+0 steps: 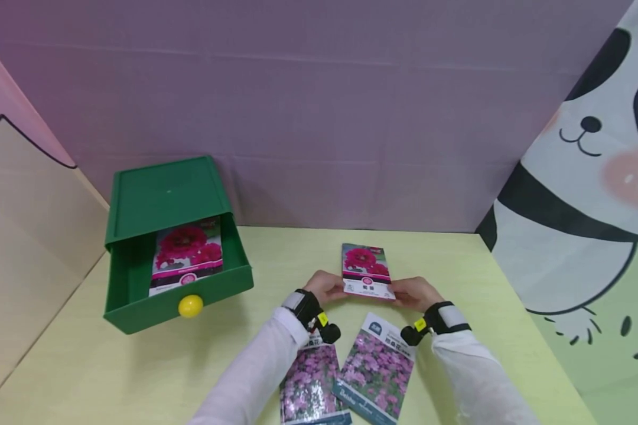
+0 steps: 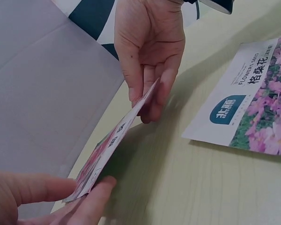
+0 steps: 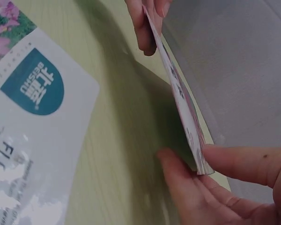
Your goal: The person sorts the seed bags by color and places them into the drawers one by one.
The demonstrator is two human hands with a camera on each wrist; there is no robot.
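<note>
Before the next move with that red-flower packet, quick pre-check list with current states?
1. Left hand pinches the red-flower seed packet at its near-left corner: ok.
2. Right hand pinches the opposite corner: ok.
3. Packet lifted off the pale green table, per the wrist views: ok.
4. Green plastic drawer with the yellow knob pulled open: ok.
5. Room in the drawer beside the matching packet already inside: cannot tell.
6. Two pink-flower packets lie flat near the wrists, apart from the held packet: ok.

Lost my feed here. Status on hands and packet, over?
Left hand and right hand pinch the red-flower seed packet by its lower corners, off the table. Green drawer open. Nothing between them.
</note>
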